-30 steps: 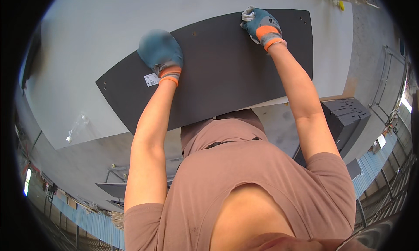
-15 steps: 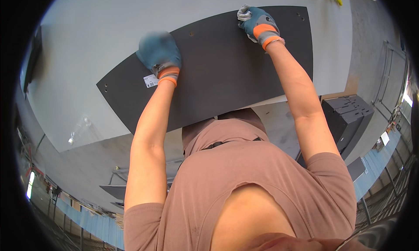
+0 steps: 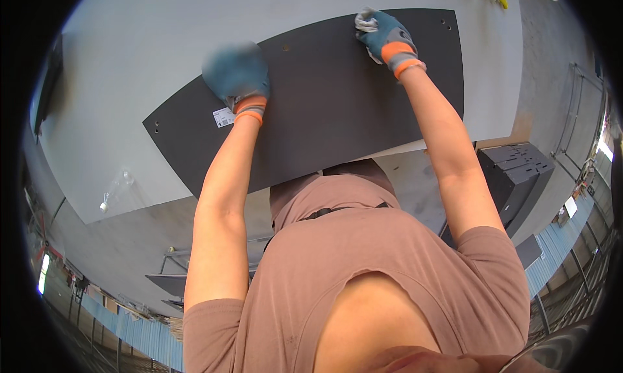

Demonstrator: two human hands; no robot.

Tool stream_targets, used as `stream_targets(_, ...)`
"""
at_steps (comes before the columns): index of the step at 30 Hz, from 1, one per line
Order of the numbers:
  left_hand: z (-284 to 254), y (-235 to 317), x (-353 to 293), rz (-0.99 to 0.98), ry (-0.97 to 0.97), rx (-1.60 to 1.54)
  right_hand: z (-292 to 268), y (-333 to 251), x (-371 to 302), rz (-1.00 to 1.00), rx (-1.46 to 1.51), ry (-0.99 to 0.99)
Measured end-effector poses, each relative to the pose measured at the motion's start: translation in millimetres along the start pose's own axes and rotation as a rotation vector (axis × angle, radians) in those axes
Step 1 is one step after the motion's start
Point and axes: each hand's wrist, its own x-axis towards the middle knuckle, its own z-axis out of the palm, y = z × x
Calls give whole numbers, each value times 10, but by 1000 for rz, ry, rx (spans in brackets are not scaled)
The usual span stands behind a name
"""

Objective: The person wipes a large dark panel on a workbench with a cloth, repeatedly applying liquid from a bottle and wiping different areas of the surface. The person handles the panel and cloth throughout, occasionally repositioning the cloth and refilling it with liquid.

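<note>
A dark grey panel [image 3: 337,100] with a curved far edge and small holes near its ends lies flat on a pale table [image 3: 143,61]. My right hand [image 3: 391,40], in a blue-grey glove with an orange cuff, is closed around a crumpled white cloth [image 3: 367,24] near the panel's far right edge. On the far left edge rests my left hand [image 3: 237,74], gloved the same way. A blur covers its fingers, so their pose is hidden. Just below that wrist a white label [image 3: 224,117] sticks to the panel.
A clear plastic bottle [image 3: 117,191] lies at the table's near left corner. Dark slotted panels [image 3: 519,172] are stacked at right, beyond the table. Clear plastic wrapping and a yellow item [image 3: 503,1] sit at the far right edge.
My right hand has shifted very slightly right and toward me with the cloth. My left hand keeps nearly the same place, and the panel stays put.
</note>
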Motion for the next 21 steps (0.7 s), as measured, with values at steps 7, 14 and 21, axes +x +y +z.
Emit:
stream_targets(7, -31, 21, -23, -19, 3, -5, 388, -500, -499, -501, -71, 345)
stream_targets(14, 377, -179, -66, 132, 339, -97, 1111, -606, -674, -372, -381, -1)
stream_targets(21, 402, -157, -24, 149, 405, -104, -897, 1448, 203, -32, -278, 722)
